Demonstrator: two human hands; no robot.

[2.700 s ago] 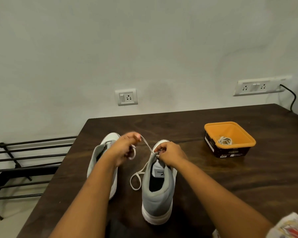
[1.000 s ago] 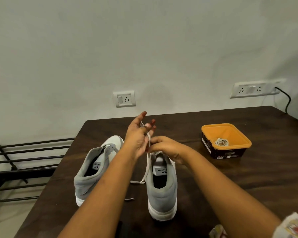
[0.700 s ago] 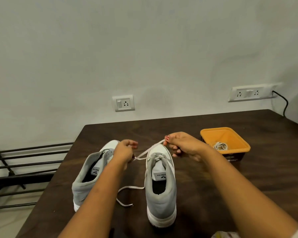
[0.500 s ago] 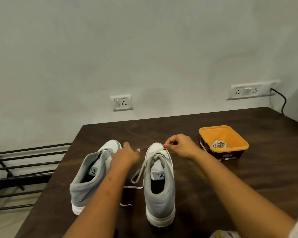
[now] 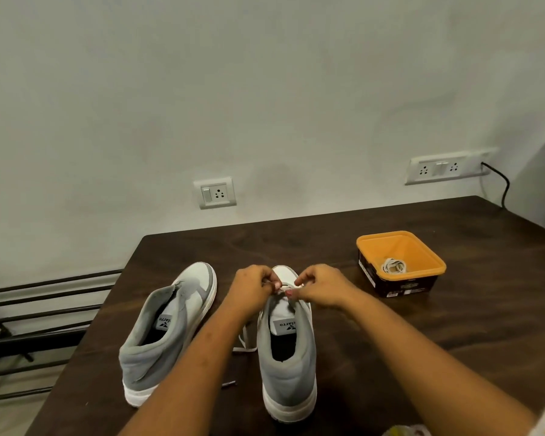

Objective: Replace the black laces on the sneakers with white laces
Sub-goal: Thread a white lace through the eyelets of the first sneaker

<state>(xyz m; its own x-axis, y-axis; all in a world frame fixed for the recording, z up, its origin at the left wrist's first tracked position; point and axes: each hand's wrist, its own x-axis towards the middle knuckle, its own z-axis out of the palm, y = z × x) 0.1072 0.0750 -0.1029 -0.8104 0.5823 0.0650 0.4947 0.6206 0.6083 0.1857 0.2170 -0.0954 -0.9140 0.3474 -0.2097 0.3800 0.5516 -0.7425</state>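
White lace (image 5: 245, 349) at the right shoe (image 5: 288, 372)
Left hand (image 5: 255, 287) and right hand (image 5: 322, 288) pinch it; soft, light, best held near its ends.

A room in a home: a plain painted wall with switch sockets (image 5: 217, 193), a dark wooden table (image 5: 472, 313) pushed against it, a metal shoe rack (image 5: 41, 313) beside.

Dark table (image 5: 485, 309), pale wall (image 5: 265, 89)
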